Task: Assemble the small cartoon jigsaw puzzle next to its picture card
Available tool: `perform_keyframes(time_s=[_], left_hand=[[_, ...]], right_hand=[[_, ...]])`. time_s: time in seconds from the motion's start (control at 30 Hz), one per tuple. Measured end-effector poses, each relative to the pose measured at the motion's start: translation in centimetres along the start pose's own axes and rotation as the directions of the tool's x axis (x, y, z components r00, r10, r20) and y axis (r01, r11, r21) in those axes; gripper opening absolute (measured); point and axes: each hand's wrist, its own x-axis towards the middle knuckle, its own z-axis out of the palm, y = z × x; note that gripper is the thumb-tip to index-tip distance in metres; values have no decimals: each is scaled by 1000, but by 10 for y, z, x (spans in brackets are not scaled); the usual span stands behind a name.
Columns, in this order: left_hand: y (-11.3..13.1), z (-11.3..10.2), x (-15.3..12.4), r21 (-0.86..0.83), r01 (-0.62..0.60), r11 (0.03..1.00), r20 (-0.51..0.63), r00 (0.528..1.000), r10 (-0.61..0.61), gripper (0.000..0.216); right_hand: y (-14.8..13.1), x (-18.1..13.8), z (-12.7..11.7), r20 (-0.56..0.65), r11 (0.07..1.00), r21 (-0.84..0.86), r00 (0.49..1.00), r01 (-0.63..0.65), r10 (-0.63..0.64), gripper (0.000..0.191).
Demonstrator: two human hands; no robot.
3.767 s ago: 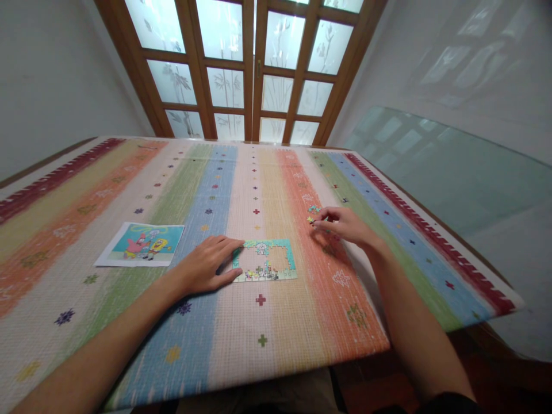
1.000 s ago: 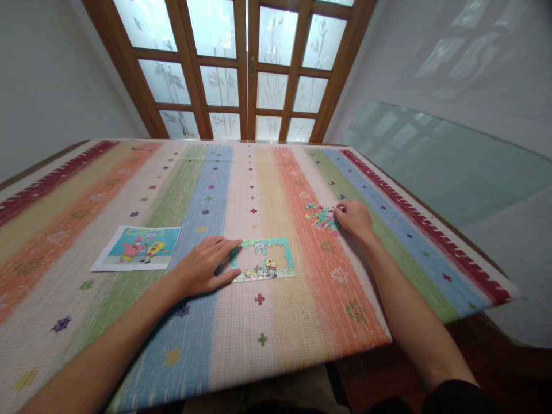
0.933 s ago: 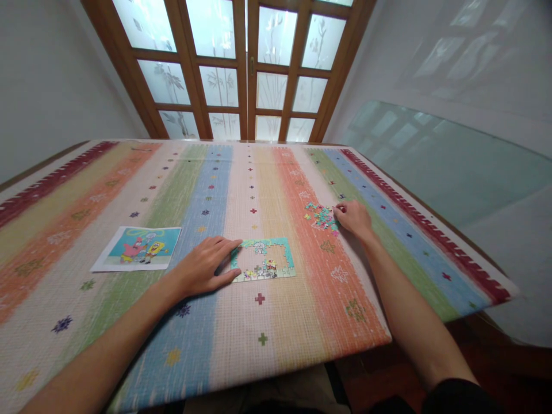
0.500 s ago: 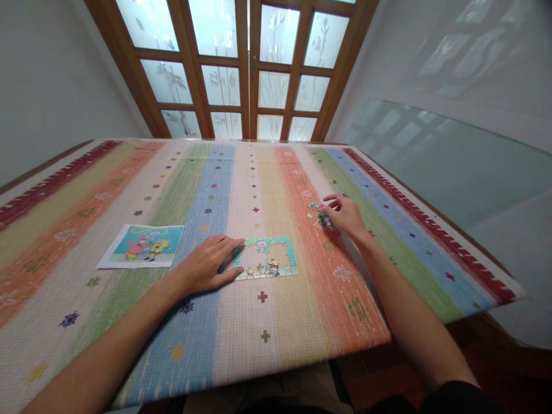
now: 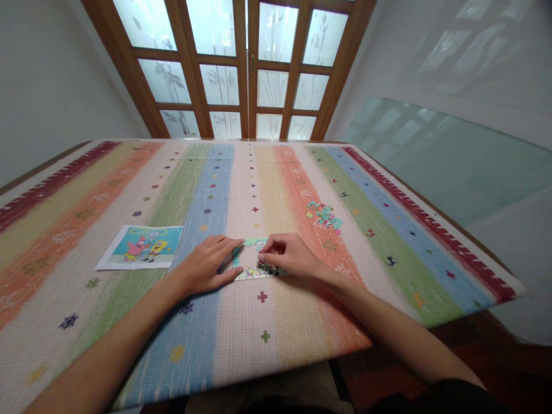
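A partly assembled jigsaw puzzle (image 5: 250, 241) lies flat on the striped tablecloth, its border joined and its middle showing gaps. My left hand (image 5: 211, 261) rests at its left edge, fingers stretched out with thumb and forefinger apart. Over the puzzle's right half, my right hand (image 5: 288, 254) has its thumb and forefinger pinched together. What sits between those fingertips is too small to make out, and the hand hides that side of the puzzle. Loose puzzle pieces (image 5: 326, 217) lie in a small pile beyond my right hand.
A printed cartoon picture (image 5: 146, 247) on white paper lies to the left of my left hand. The striped tablecloth (image 5: 172, 322) covers the table, whose near edge runs in front of me. Wooden doors with frosted panes (image 5: 221, 84) stand beyond the far edge.
My right hand has moved left and nearer, from the pile of loose pieces to above the puzzle, its fingers now pinched. The left hand stays at the puzzle's edge.
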Motion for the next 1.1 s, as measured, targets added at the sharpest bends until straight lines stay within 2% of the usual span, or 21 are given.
perform_keyframes(time_s=[0.27,0.6,0.87,1.1], left_hand=[[-1,0,-1,2,3,1000,0,1000,-3,47],[1,0,0,-12,11,1000,4,1000,-11,47],[2,-1,0,-12,4,1000,1,1000,-4,45],[2,0,-1,-9,7,1000,10,1000,-7,45]], right_hand=[[-9,-4,11,33,996,-87,999,17,-14,5],[0,-3,14,4,965,-243,995,100,-102,5],[3,-3,13,27,877,-427,972,222,-233,6],[4,-4,14,63,846,-467,964,257,-258,3]])
